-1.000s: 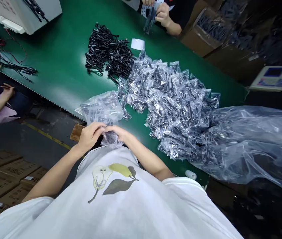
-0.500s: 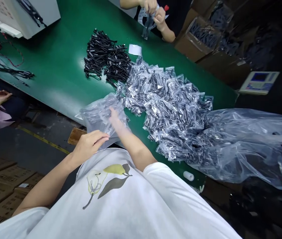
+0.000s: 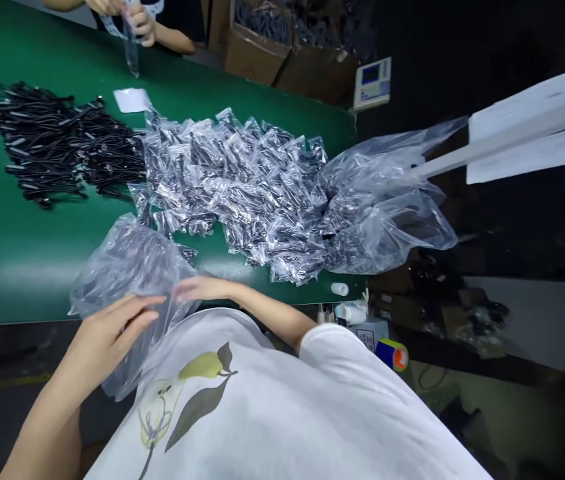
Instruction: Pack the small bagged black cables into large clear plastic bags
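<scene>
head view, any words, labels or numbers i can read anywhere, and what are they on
None can be read.
Scale beside the boxes: its display and keys show marks, too small to read.
White box under the table edge: printed panel, too blurred to read.
White label on the green table: looks blank.
Shirt: a pear picture, no words.

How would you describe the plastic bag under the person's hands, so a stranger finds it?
On the green table, look at the near edge. The large crumpled clear bag lies apart from the heap of small packets, under both hands.
</scene>
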`<state>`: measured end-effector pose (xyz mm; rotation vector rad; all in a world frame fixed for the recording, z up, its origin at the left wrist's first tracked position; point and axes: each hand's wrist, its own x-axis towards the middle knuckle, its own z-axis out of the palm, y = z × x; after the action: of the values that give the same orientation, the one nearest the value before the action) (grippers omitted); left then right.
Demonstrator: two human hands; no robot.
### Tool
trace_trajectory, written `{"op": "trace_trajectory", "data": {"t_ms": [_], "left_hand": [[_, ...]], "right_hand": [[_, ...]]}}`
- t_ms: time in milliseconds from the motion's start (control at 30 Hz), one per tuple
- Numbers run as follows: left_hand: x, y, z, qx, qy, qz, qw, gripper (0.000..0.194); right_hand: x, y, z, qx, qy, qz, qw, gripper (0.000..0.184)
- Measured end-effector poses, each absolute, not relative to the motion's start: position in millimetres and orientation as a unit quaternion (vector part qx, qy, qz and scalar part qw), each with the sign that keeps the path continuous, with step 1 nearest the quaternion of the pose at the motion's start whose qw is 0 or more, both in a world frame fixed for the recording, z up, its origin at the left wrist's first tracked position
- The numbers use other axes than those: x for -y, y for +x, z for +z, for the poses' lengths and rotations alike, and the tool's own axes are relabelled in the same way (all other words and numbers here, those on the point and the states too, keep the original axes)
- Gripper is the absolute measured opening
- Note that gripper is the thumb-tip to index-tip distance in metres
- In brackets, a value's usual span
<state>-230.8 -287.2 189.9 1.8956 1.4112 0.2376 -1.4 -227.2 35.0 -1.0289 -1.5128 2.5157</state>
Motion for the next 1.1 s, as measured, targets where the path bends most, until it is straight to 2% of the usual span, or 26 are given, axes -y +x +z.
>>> {"op": "trace_trajectory", "data": {"t_ms": [67,133,200,267,400,500,633,800,900,1000,1100], "left_hand": [[240,-193,176,-0.53,0.779,0.076,0.326,0.042],[187,-146,148,-0.485,0.826,0.022,0.285,0.037],[136,-98,108,-0.442,0.86,-0.044,0.25,0.033],[94,-56,63,-0.413,0.882,-0.058,0.221,0.035],[49,-5,-12,-0.377,0.905,0.031,0.195,0.042],[47,1,-41,-0.373,0.91,0.042,0.176,0.036],[58,-9,-47,-0.36,0.918,-0.009,0.166,0.03],[33,12,-34,-0.349,0.924,0.036,0.151,0.039],[2,38,-30,-0.364,0.917,0.037,0.158,0.042],[-13,50,-26,-0.349,0.913,0.046,0.205,0.03],[-4,40,-17,-0.37,0.878,0.04,0.302,0.023]], "right_hand": [[230,61,48,0.427,-0.318,0.846,-0.023,0.041],[226,112,56,0.415,-0.421,0.807,0.001,0.03],[213,146,58,0.463,-0.531,0.709,0.031,0.022],[189,167,57,0.567,-0.579,0.585,0.034,0.023],[104,196,52,0.755,-0.569,0.324,0.026,0.042],[31,218,43,0.804,-0.539,0.249,0.032,0.045],[-22,240,25,0.796,-0.525,0.291,0.081,0.035],[-19,273,4,0.653,-0.598,0.383,0.262,0.029],[1,301,-1,0.574,-0.64,0.392,0.327,0.031],[24,323,4,0.565,-0.677,0.336,0.33,0.031],[36,326,14,0.67,-0.646,0.273,0.243,0.034]]}}
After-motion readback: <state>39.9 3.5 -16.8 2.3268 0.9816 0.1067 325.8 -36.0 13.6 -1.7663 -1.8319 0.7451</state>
